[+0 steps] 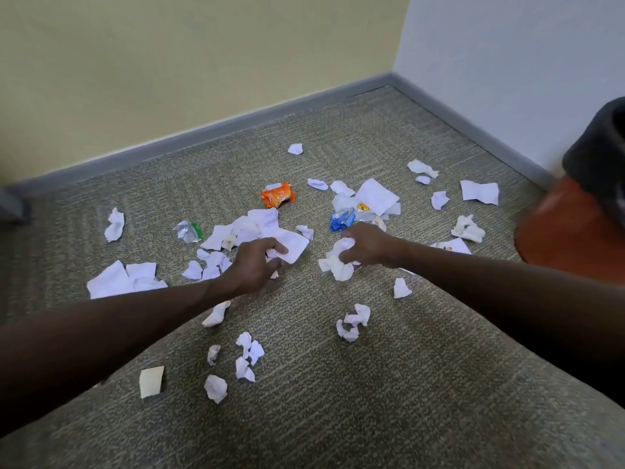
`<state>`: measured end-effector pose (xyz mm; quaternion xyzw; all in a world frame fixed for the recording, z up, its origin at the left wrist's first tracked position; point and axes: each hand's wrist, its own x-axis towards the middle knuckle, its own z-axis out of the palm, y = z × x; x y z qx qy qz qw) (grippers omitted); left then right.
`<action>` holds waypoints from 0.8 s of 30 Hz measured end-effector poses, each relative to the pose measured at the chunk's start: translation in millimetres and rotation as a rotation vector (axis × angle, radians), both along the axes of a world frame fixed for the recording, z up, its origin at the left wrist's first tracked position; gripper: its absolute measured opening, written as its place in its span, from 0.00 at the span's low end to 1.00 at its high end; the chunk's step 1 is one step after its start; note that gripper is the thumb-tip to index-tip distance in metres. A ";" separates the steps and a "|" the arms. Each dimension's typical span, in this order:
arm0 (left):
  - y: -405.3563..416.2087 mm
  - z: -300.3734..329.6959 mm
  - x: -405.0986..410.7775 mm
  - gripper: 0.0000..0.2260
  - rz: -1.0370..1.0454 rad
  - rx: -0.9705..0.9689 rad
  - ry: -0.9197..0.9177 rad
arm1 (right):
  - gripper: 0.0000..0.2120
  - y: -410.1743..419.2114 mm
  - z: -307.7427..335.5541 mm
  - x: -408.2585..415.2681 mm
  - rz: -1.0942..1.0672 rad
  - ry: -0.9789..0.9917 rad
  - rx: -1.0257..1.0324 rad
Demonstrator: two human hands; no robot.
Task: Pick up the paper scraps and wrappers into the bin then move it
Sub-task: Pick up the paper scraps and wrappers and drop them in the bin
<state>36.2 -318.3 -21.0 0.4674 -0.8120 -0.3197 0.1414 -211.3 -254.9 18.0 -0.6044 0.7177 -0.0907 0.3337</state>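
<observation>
Several white paper scraps lie strewn over the carpet, with an orange wrapper [277, 196], a blue wrapper [341, 221] and a silver-green wrapper [189, 231] among them. My left hand [255, 264] pinches the corner of a flat white sheet [293, 247] in the middle of the heap. My right hand [367, 245] grips a bunch of crumpled white paper [340, 265] just above the floor. The orange bin [571, 228] with its black liner [598, 164] stands at the right edge, partly cut off.
The carpet [338, 401] meets a yellow wall [169, 62] at the back and a pale wall [507, 62] on the right, forming a corner. A cream card [151, 381] lies near my left forearm. A grey object [12, 204] sits at the far left edge.
</observation>
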 end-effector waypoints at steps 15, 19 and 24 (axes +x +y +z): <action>5.9 118.5 -102.7 0.07 -0.001 0.102 0.258 | 0.03 9.4 132.3 -75.6 -0.333 -0.313 -0.204; 11.9 149.0 -142.6 0.08 0.007 0.208 0.373 | 0.03 29.9 154.6 -102.9 -0.386 -0.332 -0.267; 37.4 175.1 -208.3 0.10 -0.015 0.285 0.506 | 0.06 66.8 169.8 -144.6 -0.580 -0.445 -0.378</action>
